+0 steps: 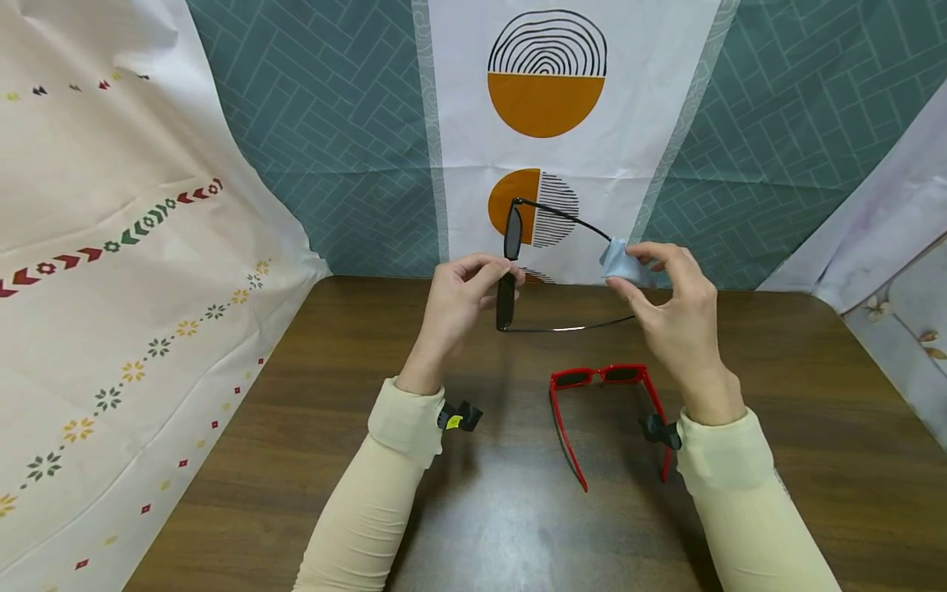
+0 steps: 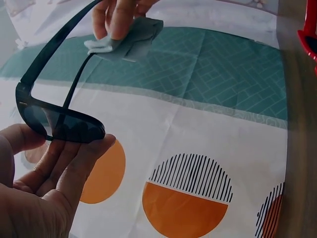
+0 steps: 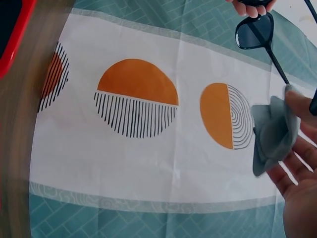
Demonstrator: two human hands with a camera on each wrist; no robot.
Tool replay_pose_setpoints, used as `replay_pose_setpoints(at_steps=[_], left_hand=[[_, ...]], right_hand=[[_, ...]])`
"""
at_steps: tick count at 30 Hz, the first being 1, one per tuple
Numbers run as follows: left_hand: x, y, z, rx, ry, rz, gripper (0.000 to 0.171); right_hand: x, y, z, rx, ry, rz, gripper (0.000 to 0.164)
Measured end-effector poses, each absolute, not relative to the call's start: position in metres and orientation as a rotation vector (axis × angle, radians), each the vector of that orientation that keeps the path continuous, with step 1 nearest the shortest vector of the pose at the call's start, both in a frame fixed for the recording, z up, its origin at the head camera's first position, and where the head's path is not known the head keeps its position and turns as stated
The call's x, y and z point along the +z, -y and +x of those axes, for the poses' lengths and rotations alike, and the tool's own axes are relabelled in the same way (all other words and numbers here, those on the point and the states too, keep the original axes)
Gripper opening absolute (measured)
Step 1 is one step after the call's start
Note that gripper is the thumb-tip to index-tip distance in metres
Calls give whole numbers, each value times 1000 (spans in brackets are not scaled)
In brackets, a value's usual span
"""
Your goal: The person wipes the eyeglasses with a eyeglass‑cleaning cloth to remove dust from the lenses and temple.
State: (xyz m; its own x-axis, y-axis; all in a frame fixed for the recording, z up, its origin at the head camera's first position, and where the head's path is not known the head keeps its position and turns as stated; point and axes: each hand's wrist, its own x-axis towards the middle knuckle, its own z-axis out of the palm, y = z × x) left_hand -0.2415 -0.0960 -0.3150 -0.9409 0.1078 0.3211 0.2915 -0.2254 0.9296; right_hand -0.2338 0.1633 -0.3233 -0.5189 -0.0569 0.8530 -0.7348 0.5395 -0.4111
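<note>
Black sunglasses (image 1: 506,300) are held up above the table, lenses toward the left and both temples stretching right. My left hand (image 1: 468,294) pinches them around the bridge between thumb and fingers. A folded light blue cloth (image 1: 620,261) is pinched in my right hand (image 1: 676,300), wrapped over the tip of the far temple. In the right wrist view the cloth (image 3: 274,136) covers that temple's end, beneath the thumb. The near temple's tip passes behind my right hand in the head view. Red sunglasses (image 1: 599,376) lie on the table below, temples unfolded toward me.
The brown wooden table (image 1: 296,460) spans the area beneath both arms. Behind it hangs a green and white patterned cloth (image 1: 355,107). A cream cloth with coloured motifs (image 1: 111,205) covers the left side, and a pale flowered cloth (image 1: 906,321) hangs at right.
</note>
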Motion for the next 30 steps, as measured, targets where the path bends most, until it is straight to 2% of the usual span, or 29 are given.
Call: replay_pose_setpoints(at_steps=[11, 17, 23, 30], left_hand=[[-313, 103, -242, -2268, 2038, -545, 21], [-316, 106, -243, -2247, 2123, -557, 22], [-318, 108, -243, -2192, 2108, -514, 24], [-318, 109, -246, -2212, 2002, -445, 23]], right_hand=[[-318, -169, -234, 1052, 1784, 550, 19], [-314, -175, -232, 1049, 1779, 552, 16], [-312, -171, -228, 1038, 1805, 608, 20], [-313, -175, -232, 1298, 1800, 508, 14]])
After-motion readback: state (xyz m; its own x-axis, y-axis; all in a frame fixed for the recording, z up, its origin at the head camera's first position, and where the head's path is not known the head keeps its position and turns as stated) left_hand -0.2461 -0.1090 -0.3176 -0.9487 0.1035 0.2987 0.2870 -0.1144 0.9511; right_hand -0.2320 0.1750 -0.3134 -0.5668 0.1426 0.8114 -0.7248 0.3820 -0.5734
